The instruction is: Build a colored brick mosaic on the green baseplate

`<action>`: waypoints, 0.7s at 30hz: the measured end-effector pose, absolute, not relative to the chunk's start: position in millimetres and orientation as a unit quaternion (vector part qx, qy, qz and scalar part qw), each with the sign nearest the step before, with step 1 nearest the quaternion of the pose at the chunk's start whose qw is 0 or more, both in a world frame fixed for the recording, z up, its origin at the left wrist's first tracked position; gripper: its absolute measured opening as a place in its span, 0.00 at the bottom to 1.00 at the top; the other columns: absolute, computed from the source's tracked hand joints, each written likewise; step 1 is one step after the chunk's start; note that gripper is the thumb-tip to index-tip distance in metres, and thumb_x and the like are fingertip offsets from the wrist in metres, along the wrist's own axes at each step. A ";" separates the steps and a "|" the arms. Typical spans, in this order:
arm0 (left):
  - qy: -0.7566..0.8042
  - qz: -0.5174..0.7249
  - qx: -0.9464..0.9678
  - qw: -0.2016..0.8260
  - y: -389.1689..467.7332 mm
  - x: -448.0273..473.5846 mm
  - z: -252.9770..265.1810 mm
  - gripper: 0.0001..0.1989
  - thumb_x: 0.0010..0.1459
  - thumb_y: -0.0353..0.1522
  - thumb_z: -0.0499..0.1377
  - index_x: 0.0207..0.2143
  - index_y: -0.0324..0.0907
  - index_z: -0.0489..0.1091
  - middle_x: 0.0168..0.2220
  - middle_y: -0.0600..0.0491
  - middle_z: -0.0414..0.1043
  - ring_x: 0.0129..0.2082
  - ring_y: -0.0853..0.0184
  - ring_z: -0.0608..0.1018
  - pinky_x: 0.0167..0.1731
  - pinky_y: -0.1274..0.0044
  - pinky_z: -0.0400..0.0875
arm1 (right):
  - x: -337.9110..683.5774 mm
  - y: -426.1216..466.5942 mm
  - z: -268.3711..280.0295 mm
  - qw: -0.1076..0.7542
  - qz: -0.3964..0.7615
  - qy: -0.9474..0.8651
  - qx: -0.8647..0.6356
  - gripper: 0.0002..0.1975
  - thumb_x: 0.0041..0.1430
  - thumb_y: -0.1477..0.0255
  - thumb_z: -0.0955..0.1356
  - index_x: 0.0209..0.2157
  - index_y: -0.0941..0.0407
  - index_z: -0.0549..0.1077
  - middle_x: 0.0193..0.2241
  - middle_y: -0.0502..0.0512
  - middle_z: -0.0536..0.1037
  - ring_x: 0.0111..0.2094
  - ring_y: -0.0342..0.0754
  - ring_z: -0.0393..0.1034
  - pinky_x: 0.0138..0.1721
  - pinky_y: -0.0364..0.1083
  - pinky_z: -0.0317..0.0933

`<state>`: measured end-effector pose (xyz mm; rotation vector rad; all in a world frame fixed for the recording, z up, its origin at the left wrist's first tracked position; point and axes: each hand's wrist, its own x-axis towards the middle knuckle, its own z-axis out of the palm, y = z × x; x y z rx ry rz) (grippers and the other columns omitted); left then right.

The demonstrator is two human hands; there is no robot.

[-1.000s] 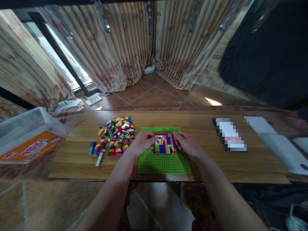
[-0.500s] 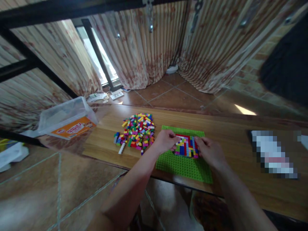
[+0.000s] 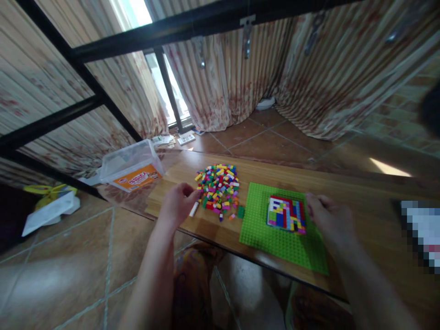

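Observation:
My left hand is at the left side of a pile of small coloured toy bricks. Its fingers are bent together over the bricks there, and what they hold is hidden. A long white brick lies just beside its fingertips. On a green studded baseplate sits a square patchwork of bricks in red, blue, yellow, white and purple. My right hand is closed at the right edge of this patchwork, over the baseplate. Anything between its fingers is too small to make out.
A clear plastic tub with an orange label stands at the left end of the wooden table. A green brick lies by the baseplate's left edge. A dark-edged, pixelated flat object lies at the right.
My left hand has left the patchwork and moved left to the brick pile. My right hand stays by the patchwork's right side. The view has turned slightly left.

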<state>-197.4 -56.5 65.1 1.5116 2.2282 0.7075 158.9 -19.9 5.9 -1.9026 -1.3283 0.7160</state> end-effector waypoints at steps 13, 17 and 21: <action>0.839 0.112 0.515 0.136 -97.7 -202.3 26.8 0.08 0.56 0.38 0.59 0.29 0.43 0.71 0.30 0.52 0.77 0.32 0.64 0.77 0.29 0.77 0.60 | 163.3 -17.8 -7.4 0.356 0.280 -0.554 -0.698 0.24 0.56 0.49 0.63 0.18 0.54 0.68 0.15 0.51 0.71 0.19 0.47 0.66 0.22 0.45 0.55; 0.832 0.138 0.522 0.124 -96.7 -201.2 24.4 0.10 0.58 0.39 0.57 0.29 0.43 0.72 0.29 0.51 0.77 0.32 0.64 0.77 0.30 0.77 0.61 | 161.9 -18.1 -2.5 0.346 0.269 -0.560 -0.703 0.24 0.55 0.49 0.63 0.18 0.53 0.70 0.14 0.51 0.72 0.18 0.48 0.67 0.23 0.46 0.56; 0.832 0.192 0.504 0.132 -91.3 -203.1 28.1 0.13 0.58 0.41 0.57 0.33 0.41 0.73 0.31 0.50 0.78 0.33 0.64 0.78 0.31 0.77 0.64 | 159.7 -20.6 5.4 0.349 0.265 -0.569 -0.696 0.24 0.55 0.50 0.62 0.17 0.53 0.70 0.14 0.52 0.73 0.18 0.48 0.67 0.23 0.46 0.56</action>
